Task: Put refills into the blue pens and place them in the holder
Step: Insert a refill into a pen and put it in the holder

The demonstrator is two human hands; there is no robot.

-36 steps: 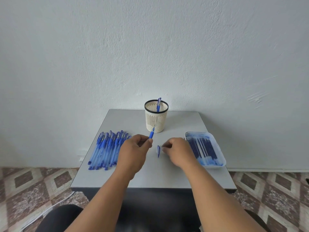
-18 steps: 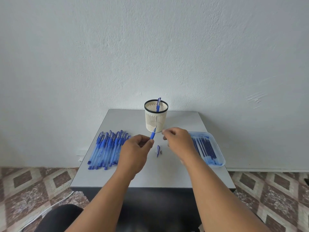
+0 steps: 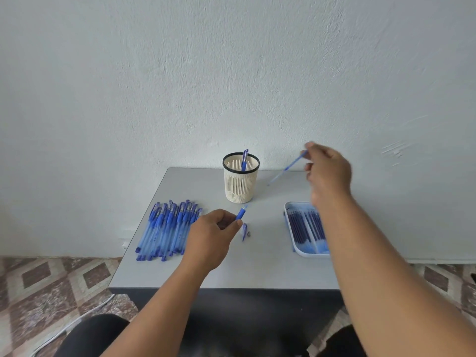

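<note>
My left hand (image 3: 211, 240) grips a blue pen barrel (image 3: 241, 213) whose open front end points up toward the holder. My right hand (image 3: 328, 173) is raised above the table's back right and pinches a thin blue refill (image 3: 287, 168) that slants down to the left. A pen cap (image 3: 244, 231) and a small tip piece (image 3: 249, 233) lie on the table between my hands. The cream mesh holder (image 3: 240, 184) with a black rim stands at the back and has one blue pen (image 3: 244, 159) in it.
Several blue pens (image 3: 167, 228) lie in a row on the left of the grey table (image 3: 257, 266). A pale blue tray (image 3: 306, 230) of refills sits at the right edge, partly behind my right forearm. A white wall is right behind the table.
My right hand has lifted from beside the pen barrel up and to the right, now carrying a refill. The left hand has stayed put with the barrel.
</note>
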